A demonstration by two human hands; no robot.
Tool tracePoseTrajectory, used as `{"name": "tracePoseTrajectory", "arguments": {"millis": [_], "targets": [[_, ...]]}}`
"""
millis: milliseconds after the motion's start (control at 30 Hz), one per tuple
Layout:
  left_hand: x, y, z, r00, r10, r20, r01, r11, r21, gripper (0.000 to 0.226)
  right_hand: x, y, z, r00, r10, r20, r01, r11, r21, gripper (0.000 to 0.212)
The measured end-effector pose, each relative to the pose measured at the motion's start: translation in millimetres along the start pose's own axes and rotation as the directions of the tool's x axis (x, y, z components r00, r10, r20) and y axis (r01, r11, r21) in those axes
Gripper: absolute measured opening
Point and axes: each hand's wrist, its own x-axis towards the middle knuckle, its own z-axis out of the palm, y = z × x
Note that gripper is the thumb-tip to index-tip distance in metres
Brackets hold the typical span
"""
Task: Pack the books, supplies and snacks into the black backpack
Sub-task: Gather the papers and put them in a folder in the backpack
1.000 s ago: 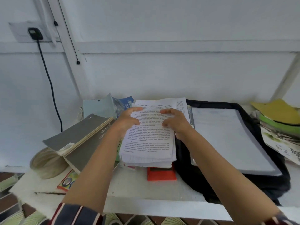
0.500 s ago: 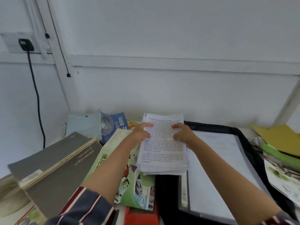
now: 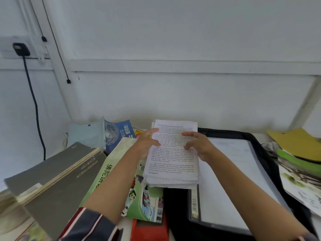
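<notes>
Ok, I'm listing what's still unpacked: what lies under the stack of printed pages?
A green illustrated book pokes out from under the stack of printed pages at its left, the black backpack at its near edge. Anything directly beneath is covered.

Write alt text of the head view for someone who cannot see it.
Left hand and right hand grip a stack of printed pages by its sides, over the edge of an open black backpack holding a white folder. Books lie piled at left.
</notes>
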Motion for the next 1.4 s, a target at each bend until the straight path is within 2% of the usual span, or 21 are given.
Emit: {"name": "tracePoseTrajectory", "arguments": {"millis": [100,267,433,533,700,967,1100,1200,1300,1400], "targets": [[-11,6,5,0.995,0.067,0.07,-0.066,0.998,-0.019,0.05,-15,-4,-5,0.99,-0.137,-0.008,0.138,0.99,0.017,0.05],[-32,27,32,0.956,0.272,0.108,-0.277,0.96,0.032,0.053,-50,-23,-23,0.932,-0.362,-0.027,0.362,0.932,-0.019,0.051],[-58,45,73,0.87,0.461,0.172,-0.483,0.868,0.115,0.059,-85,-37,-50,0.814,-0.573,-0.091,0.573,0.819,-0.03,0.055],[-68,44,97,0.815,0.54,0.21,-0.568,0.816,0.107,0.059,-99,-38,-69,0.754,-0.648,-0.109,0.651,0.759,-0.018,0.06],[-70,12,125,0.785,0.583,0.209,-0.612,0.783,0.112,0.059,-107,-16,-101,0.732,-0.675,-0.098,0.674,0.738,-0.047,0.061],[-62,-29,141,0.843,0.512,0.165,-0.537,0.821,0.192,0.052,-97,25,-129,0.812,-0.583,-0.018,0.58,0.811,-0.078,0.057],[-60,-19,150,0.835,0.531,0.145,-0.55,0.817,0.174,0.055,-92,12,-133,0.808,-0.589,0.012,0.589,0.806,-0.062,0.048],[-60,-16,153,0.822,0.559,0.112,-0.569,0.798,0.198,0.056,-89,0,-136,0.781,-0.624,0.034,0.624,0.781,-0.008,0.052],[-61,-22,152,0.84,0.533,0.1,-0.54,0.806,0.241,0.054,-88,4,-139,0.786,-0.612,0.092,0.617,0.786,-0.037,0.046],[-64,-33,150,0.868,0.479,0.13,-0.496,0.818,0.292,0.053,-87,13,-144,0.806,-0.585,0.089,0.59,0.805,-0.055,0.044]]}}
